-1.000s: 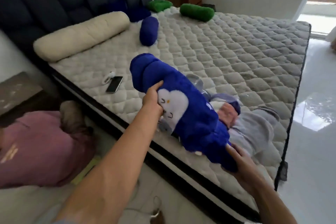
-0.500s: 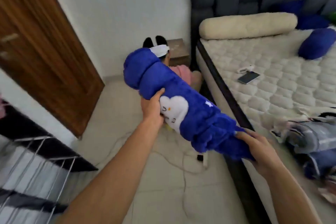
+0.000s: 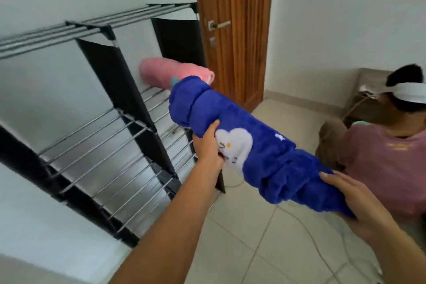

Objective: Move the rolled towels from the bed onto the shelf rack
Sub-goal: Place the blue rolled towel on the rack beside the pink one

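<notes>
Blue rolled towel [image 3: 265, 152] held in the air, just in front of the shelf rack [image 3: 96, 136]. Left hand [image 3: 208, 145] clamped round its middle; right hand [image 3: 352, 198] grips the near end. Pink rolled towel [image 3: 170, 72] lies on an upper shelf, apparently the right-hand bay.
</notes>
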The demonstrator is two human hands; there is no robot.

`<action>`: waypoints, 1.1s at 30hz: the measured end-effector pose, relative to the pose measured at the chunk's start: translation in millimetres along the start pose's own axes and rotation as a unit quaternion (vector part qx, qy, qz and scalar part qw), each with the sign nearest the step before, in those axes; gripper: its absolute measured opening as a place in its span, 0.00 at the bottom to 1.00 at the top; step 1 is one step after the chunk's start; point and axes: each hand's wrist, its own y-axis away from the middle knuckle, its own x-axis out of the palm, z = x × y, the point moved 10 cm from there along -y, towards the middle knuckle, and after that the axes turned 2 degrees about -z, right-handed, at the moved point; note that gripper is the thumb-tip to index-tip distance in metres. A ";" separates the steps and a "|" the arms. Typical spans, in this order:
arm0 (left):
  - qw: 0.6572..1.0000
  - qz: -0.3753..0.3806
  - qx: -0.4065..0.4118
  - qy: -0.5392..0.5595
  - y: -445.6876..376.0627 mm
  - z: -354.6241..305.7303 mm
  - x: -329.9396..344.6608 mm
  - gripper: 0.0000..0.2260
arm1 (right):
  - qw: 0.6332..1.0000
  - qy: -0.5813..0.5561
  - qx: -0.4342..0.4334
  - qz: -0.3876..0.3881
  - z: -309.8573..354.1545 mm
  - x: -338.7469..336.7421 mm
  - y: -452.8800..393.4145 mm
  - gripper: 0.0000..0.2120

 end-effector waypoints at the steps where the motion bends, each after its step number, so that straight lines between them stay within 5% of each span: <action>1: 1.000 -0.005 0.009 -0.004 -11.5 -12.2 -7.4 0.18 | 1.000 0.000 0.000 0.011 4.3 16.3 -11.3 0.09; 10: 0.986 -0.116 0.117 -0.010 -116.0 -109.4 -19.0 0.29 | 0.995 -0.016 -0.023 0.098 37.6 148.8 -137.1 0.07; 19: 0.926 -0.274 0.225 -0.128 -169.8 -182.1 -32.8 0.34 | 0.983 -0.040 0.014 0.176 44.1 247.4 -228.2 0.13; 28: 0.906 -0.283 0.185 -0.253 -215.6 -191.1 -52.4 0.36 | 0.970 -0.020 0.095 0.224 1.1 341.2 -246.7 0.08; 33: 0.847 -0.259 0.192 -0.423 -223.0 -194.6 -38.6 0.34 | 0.967 -0.043 0.092 0.234 7.8 370.8 -250.5 0.11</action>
